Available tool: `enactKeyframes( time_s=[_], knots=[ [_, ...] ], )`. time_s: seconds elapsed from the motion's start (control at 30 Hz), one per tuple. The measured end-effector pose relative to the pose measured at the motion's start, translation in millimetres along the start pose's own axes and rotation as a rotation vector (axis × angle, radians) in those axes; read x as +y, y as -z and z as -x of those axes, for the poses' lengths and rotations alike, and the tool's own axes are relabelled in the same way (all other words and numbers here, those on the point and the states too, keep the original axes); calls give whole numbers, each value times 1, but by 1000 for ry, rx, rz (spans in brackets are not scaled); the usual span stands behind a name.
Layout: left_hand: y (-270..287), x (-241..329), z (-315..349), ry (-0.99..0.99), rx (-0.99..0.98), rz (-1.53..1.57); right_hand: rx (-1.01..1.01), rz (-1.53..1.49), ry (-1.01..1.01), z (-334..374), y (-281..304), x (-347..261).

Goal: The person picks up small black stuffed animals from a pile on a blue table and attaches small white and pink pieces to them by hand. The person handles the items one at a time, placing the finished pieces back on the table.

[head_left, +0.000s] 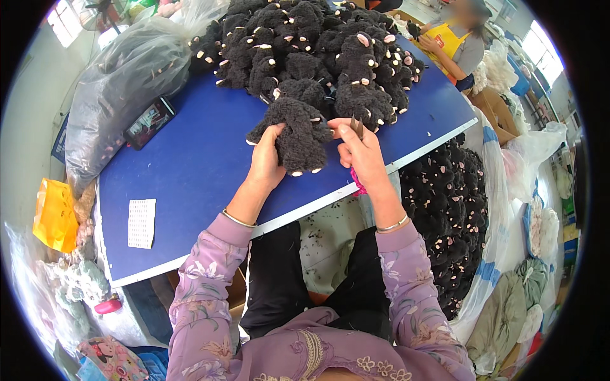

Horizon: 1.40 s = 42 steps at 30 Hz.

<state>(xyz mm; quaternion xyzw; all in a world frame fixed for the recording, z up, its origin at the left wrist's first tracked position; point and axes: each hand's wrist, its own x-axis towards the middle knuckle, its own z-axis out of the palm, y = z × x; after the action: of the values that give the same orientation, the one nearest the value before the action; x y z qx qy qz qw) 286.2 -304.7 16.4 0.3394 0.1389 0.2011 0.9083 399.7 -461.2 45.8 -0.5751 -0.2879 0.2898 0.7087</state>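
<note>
My left hand (265, 162) grips a fluffy black plush toy (297, 134) with pale paw tips, held just above the blue table (190, 165). My right hand (361, 149) touches the toy's right side and holds a small pair of dark scissors (357, 127), their tips pointing up. A pink bit shows under my right wrist. Just beyond both hands lies a big pile of the same black plush toys (318, 51).
A phone (149, 122) lies on the table's left part, a white dotted sheet (142, 223) near its front edge. A large clear bag (121, 82) sits left. A sack of black plush toys (451, 216) stands right. Another person in a yellow apron (452, 41) sits beyond the table.
</note>
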Motion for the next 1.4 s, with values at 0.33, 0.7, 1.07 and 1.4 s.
enactKeyframes(
  time_s=[0.33,0.7,1.07,1.4],
  knots=[
    [-10,-11,-1,-177,56,-381,56,129,81,2,-10,6],
    [-16,-11,6,-221,-171,-631,-99,111,332,0,-15,8],
    [-12,-9,6,-73,-60,-189,209,-1,114,-5,10,-4],
    [-8,-11,3,-141,-30,-314,44,239,77,0,-4,6]
  ],
)
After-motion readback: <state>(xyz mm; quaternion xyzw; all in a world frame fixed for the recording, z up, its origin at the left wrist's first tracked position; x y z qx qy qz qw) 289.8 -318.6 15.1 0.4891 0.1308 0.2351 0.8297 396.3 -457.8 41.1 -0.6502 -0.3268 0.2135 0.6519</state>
